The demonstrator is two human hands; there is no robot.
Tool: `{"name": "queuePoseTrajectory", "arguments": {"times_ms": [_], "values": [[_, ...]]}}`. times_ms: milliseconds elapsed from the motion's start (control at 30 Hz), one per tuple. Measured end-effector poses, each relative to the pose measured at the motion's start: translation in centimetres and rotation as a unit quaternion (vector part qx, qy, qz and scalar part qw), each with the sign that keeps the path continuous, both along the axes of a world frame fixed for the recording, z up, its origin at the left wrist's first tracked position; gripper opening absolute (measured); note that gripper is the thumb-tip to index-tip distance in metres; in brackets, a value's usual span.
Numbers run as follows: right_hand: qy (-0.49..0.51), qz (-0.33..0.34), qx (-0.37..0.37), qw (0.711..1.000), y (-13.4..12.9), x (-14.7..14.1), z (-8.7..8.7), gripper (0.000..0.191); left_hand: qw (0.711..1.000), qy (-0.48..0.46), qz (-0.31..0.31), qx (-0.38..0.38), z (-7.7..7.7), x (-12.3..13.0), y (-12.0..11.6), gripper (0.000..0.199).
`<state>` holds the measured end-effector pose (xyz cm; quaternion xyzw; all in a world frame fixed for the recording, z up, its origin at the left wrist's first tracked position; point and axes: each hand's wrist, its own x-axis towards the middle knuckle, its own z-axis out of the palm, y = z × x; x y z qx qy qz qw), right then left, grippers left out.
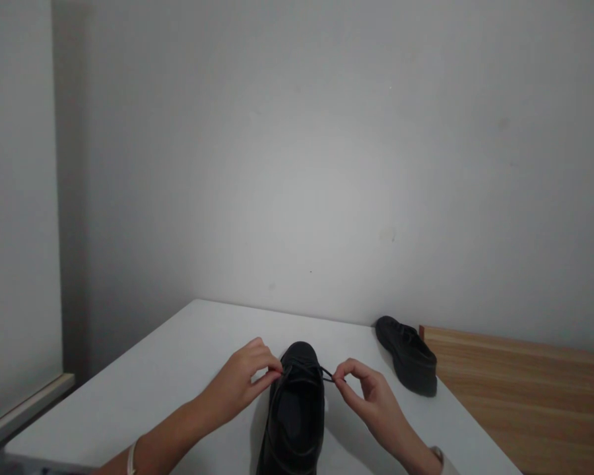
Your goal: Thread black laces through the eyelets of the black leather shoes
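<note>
A black lace-up shoe point(321, 422) stands upright on the white table, its toe pointing away from me and its opening facing up. On its left side, my left hand point(247, 373) pinches at the lacing with thumb and forefinger; the bit between the fingertips is mostly hidden. To the right of the shoe, my right hand point(363, 389) is closed in a pinch on a black shoelace point(327, 374), which stretches from the lacing out to the fingertips. The laces cross over the shoe's tongue.
A second black shoe point(410, 359) rests near the table's right edge, against the back. The white table point(178, 356) meets a grey wall behind. Beyond its right edge is a wooden panel point(525, 396). A white board or door point(20, 198) stands at the left.
</note>
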<state>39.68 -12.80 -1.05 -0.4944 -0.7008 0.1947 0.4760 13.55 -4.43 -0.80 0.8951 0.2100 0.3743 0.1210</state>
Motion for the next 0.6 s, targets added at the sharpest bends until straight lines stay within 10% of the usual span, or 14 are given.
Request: {"name": "queuePoseTrajectory", "arguments": {"times_ms": [600], "values": [[0.024,0.002,0.003,1.0,0.4,-1.7,-0.5,0.011,1.0,0.0,0.021,-0.01,1.1,0.6,-0.2,0.016]]}}
